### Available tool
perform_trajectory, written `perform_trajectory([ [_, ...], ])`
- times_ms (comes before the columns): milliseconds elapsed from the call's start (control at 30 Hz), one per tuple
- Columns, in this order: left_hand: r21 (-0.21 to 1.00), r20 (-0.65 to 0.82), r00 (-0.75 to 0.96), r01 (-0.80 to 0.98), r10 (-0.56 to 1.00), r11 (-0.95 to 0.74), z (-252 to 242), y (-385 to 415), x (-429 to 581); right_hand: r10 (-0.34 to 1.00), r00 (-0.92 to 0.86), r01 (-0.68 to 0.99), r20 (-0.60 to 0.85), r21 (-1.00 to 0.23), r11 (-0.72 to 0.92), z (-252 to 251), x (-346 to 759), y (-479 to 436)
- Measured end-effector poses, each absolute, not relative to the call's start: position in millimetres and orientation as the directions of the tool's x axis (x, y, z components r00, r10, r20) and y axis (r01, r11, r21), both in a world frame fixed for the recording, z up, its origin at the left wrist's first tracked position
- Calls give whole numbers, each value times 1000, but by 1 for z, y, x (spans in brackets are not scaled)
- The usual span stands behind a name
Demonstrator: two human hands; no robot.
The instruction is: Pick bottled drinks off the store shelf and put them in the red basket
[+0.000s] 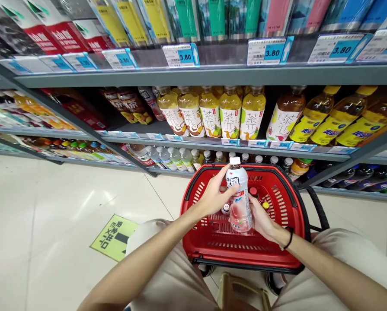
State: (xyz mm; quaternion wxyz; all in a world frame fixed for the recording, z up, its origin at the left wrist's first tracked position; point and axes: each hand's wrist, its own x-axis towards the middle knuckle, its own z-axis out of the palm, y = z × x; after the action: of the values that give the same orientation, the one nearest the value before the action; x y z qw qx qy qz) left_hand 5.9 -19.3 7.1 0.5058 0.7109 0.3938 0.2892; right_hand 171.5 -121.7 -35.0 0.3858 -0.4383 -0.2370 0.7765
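red below, pink above: is holding a drink bottle (241, 211) nearly upright, white cap at the top, over the open shopping basket (241, 255). is clamping the fingers of the left hand (216, 195) on the upper part of the bottle, with the thumb crossing the front of the label, probably to steady the narrower end. is bracing the opposite side, lower down, with the right hand (262, 219), likely to share the weight and prevent twisting. is keeping those fingers mostly out of sight behind the bottle; cannot tell how tightly closed. is presenting the printed front upward, seemingly for easy reading between the two hands.

is keeping the basket between beige-trousered knees (345, 252), perhaps for easy reach and steadiness, with a black handle (318, 211) sticking out to the right. is storing other bottles inside, with a red cap (253, 191), a yellow cap (265, 206) and a white cap (225, 208) showing around the held bottle. is facing a grey shelf (141, 128) of white-labelled tea bottles (209, 117), standing close together with labels outward, presumably for quick recognition above the price tags (231, 141).
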Motion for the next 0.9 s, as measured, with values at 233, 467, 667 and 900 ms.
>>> perform_trajectory([
  [233,970,41,546,178,837,-163,4,-21,3,826,-238,-406,-511,-720,-562,-39,170,-119],
  [467,976,46,494,164,868,-145,1,-24,4,783,-368,-403,-502,-673,-621,-33,170,-123],
  [667,984,79,481,105,873,-147,-8,-21,5,792,-384,-404,-475,-685,-607,-30,171,-123],
  [900,982,98,481,95,871,-163,-10,-21,6,794,-362,-378,-489,-701,-605,-30,172,-122],
])
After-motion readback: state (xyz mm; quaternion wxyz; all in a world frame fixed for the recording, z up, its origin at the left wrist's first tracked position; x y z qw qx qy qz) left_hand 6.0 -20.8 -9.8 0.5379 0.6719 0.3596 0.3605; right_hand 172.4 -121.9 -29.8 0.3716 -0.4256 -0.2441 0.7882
